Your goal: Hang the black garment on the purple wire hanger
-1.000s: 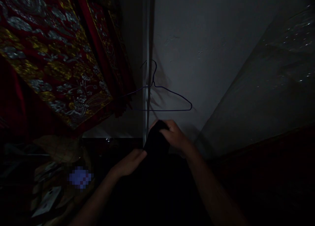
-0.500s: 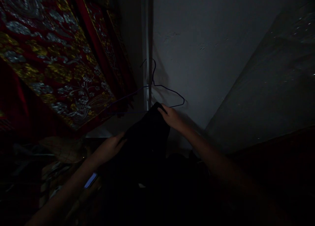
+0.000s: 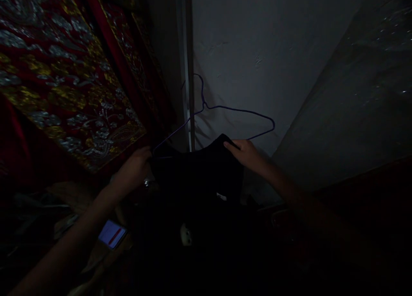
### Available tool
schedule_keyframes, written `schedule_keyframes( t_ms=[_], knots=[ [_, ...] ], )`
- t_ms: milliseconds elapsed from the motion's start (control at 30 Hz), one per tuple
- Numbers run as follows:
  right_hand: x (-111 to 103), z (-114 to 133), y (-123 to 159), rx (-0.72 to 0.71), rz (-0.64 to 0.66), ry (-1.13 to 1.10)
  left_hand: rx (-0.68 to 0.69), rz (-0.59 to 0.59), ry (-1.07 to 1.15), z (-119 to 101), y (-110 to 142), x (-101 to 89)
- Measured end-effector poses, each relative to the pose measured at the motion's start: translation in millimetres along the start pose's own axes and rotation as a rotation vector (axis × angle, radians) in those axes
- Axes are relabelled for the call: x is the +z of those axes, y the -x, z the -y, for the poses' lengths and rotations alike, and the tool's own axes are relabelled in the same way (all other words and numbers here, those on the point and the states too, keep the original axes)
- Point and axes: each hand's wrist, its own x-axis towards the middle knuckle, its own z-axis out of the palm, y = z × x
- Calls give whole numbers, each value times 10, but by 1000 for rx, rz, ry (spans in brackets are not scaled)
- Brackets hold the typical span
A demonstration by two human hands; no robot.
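A black garment is stretched between my two hands; its exact kind is lost in the dark. My left hand is closed on its left upper edge, beside the left end of a purple wire hanger. With thumb and fingers, my right hand pinches the right upper corner, just below the hanger's right arm. The hanger hooks around a narrow metal upright. Its left end lies in front of the garment's edge, while part of its lower bar is hidden.
Red cloth with gold and silver embroidery hangs at the left. Behind the hanger stands a pale wall, with a shiny plastic-like sheet at the right. A lit phone lies at the lower left among dim clutter.
My hands have moved apart, spreading the garment's upper edge wider. The hanger has turned, so its right arm reaches farther right. More of the phone's screen shows.
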Motion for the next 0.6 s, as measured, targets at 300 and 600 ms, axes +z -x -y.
schedule_keyframes(
  t_ms=[300, 600],
  knots=[
    [272, 362, 328, -62, 33, -77, 244, -155, 91, -820, -423, -252],
    [-483, 233, 222, -90, -489, 205, 237, -224, -5, -569, -612, -202]
  ],
)
